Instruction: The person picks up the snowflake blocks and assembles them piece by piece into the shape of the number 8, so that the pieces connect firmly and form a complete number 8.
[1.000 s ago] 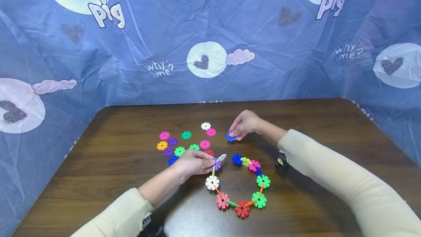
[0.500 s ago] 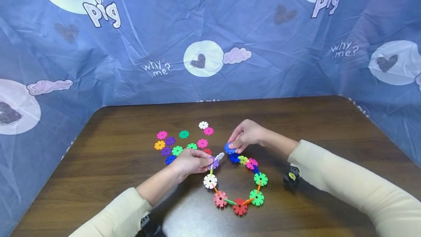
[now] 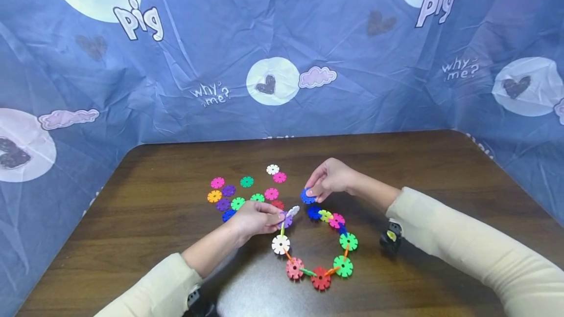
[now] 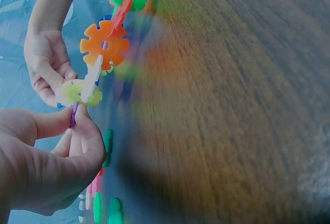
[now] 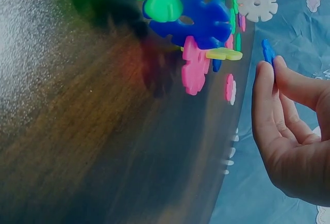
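Note:
A chain of notched plastic discs, joined edge to edge, curves in an unclosed ring on the table. My left hand (image 3: pixel 257 219) pinches the purple disc (image 3: pixel 287 220) near one end of it, between thumb and forefinger; a white disc (image 3: pixel 293 211) sticks out beyond it as that end. My right hand (image 3: pixel 331 179) pinches a single blue disc (image 3: pixel 307 196) by its edge. Just below it lies the dark blue disc (image 3: pixel 314 213) at the chain's other end. In the right wrist view the held blue disc (image 5: pixel 268 52) stands apart from the chain's pink disc (image 5: pixel 194 69).
Loose discs lie flat left of and behind the ring, among them an orange disc (image 3: pixel 214 196), a teal disc (image 3: pixel 246 181) and a white disc (image 3: pixel 272 169). The brown wooden table (image 3: pixel 396 170) ends at a blue printed cloth (image 3: pixel 370 92) behind.
My right hand has come nearer with its blue disc, down towards the chain's dark blue end, then lifted very slightly. My left hand keeps its pinch on the purple disc.

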